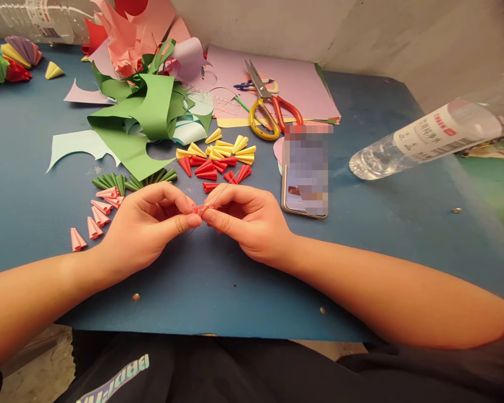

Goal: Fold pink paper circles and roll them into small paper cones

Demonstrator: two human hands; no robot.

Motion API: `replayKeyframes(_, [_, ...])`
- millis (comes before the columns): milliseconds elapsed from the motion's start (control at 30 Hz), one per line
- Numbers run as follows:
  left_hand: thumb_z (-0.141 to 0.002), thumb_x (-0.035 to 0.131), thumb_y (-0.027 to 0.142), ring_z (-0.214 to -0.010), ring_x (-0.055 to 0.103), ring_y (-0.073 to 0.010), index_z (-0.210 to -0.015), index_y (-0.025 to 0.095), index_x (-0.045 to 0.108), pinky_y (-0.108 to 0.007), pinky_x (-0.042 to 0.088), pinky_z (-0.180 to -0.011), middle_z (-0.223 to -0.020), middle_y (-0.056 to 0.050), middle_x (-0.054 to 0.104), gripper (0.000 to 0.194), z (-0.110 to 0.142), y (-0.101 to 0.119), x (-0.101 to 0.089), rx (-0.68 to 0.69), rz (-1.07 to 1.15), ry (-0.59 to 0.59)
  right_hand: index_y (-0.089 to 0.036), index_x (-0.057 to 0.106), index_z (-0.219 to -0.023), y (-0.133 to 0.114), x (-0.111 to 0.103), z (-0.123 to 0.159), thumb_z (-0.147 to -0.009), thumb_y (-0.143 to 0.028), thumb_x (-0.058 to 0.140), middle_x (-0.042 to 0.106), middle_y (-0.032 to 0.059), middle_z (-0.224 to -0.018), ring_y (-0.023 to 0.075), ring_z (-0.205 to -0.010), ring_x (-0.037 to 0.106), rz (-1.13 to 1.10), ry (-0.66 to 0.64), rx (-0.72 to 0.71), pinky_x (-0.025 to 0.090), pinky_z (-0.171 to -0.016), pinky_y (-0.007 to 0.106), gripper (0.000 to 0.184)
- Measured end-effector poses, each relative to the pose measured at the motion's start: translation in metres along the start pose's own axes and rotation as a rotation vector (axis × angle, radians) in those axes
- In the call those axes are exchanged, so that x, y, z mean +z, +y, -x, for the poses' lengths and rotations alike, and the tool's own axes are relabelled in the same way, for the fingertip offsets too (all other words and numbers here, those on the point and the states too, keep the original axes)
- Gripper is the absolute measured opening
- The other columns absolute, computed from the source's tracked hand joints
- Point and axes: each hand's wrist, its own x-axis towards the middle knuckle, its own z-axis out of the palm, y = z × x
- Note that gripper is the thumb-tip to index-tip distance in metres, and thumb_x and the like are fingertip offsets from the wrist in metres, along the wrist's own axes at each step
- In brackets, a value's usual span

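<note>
Reaching in from the lower left with the left hand [140, 226] and from the lower right with the right hand [250, 221], above the near part of the blue desk [243, 291]. Bent inward at both wrists, meeting almost tip to tip. Closed to a fine pinch on each side, thumb against index finger, with the fingers of both hands gripping one small pink paper piece [200, 210] between them. Curled loosely behind the pinch with the remaining fingers.

Standing right of the phone [302, 204], apparently tilted: a clear labelled bottle [424, 137], with contents too unclear to tell. Lying on its side at the upper left: another clear bottle [46, 21], also labelled, contents likewise unclear.

Mostly hidden by the fingertips at the pink paper piece, but showing a small rolled opening. Crossed close by with a thin line [228, 191], slanting up above the right hand; cannot tell whether needle or thread. Similar in colour to the loose pink cones [94, 228] beside the left hand. Spread beyond the hands: green cones [113, 182], red cones [205, 168] and yellow cones [222, 149]. Heaped farther back: green paper scraps [128, 131], near scissors [262, 92] lying partly on stacked paper sheets [306, 92].
</note>
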Motion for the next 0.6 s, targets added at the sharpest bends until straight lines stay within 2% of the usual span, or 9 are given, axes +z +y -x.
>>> replayKeyframes(200, [-0.064, 0.102, 0.021, -0.078, 0.075, -0.0123, -0.074, 0.021, 0.082, -0.017, 0.062, -0.072, -0.082, -0.001, 0.082, 0.022, 0.0009, 0.0026, 0.0014, -0.026, -0.087, 0.095, -0.02, 0.075, -0.082, 0.0018, 0.0004, 0.0007, -0.086, -0.03, 0.087, 0.073, 0.0012, -0.08, 0.0139, -0.079, 0.067, 0.081, 0.041, -0.048, 0.058, -0.074, 0.029, 0.016])
replayKeyframes(433, [-0.076, 0.096, 0.026, -0.083, 0.078, -0.0145, -0.084, 0.025, 0.086, -0.021, 0.064, -0.079, -0.09, -0.001, 0.084, 0.012, 0.0052, 0.0006, -0.002, 0.029, -0.244, 0.106, -0.02, 0.075, -0.084, 0.0022, -0.0015, 0.0017, -0.089, -0.017, 0.08, 0.075, 0.0015, -0.084, 0.0141, -0.082, 0.069, 0.132, 0.059, -0.043, 0.058, -0.077, 0.029, 0.007])
replayKeyframes(600, [-0.082, 0.091, 0.028, -0.087, 0.079, -0.0172, -0.091, 0.024, 0.087, -0.025, 0.065, -0.083, -0.096, -0.002, 0.085, 0.011, 0.0067, 0.0001, -0.0018, 0.111, -0.396, 0.111, -0.02, 0.075, -0.083, 0.0018, -0.0014, 0.0018, -0.089, -0.016, 0.08, 0.073, 0.0009, -0.082, 0.0135, -0.08, 0.067, 0.135, 0.073, -0.041, 0.057, -0.076, 0.028, 0.009])
